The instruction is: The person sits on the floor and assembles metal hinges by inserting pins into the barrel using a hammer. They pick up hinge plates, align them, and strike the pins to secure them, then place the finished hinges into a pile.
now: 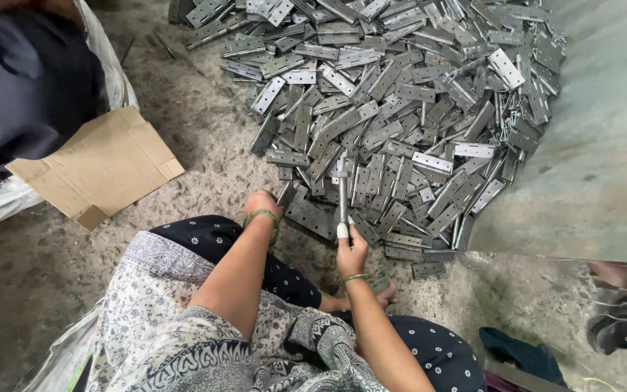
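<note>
the right hand (351, 252) is closed around the lower end of a slim metal rod (342, 194), gripping it near its base so the rod stands almost upright, its tip reaching toward twelve o'clock into the near edge of the hinge pile (400, 94). one fingertip wears a pale wrap, most likely as protection against the sharp metal. a thin green bangle sits at that wrist.

the left hand (263, 205), at about ten o'clock from the right, is curled downward with its fingers on or just behind a flat hinge (312, 215) lying at the pile's front edge; the fingers are hidden by the back of the hand, so i cannot tell whether they clamp the hinge or only press on it. it wears a green bangle too. the two hands are near each other but apart, with the hinge between them, seemingly steadied by one hand while the other brings the rod to it.

the person sits low on the gritty floor (205, 145), patterned cloth over the knees, a bare foot (379, 296) showing at six o'clock of the right hand. the pile spreads from twelve to two o'clock, within easy reach. at nine o'clock lies a torn piece of cardboard (103, 167), beyond it a white sack (110, 72). at three o'clock stands a large grey sheet (604, 145).
</note>
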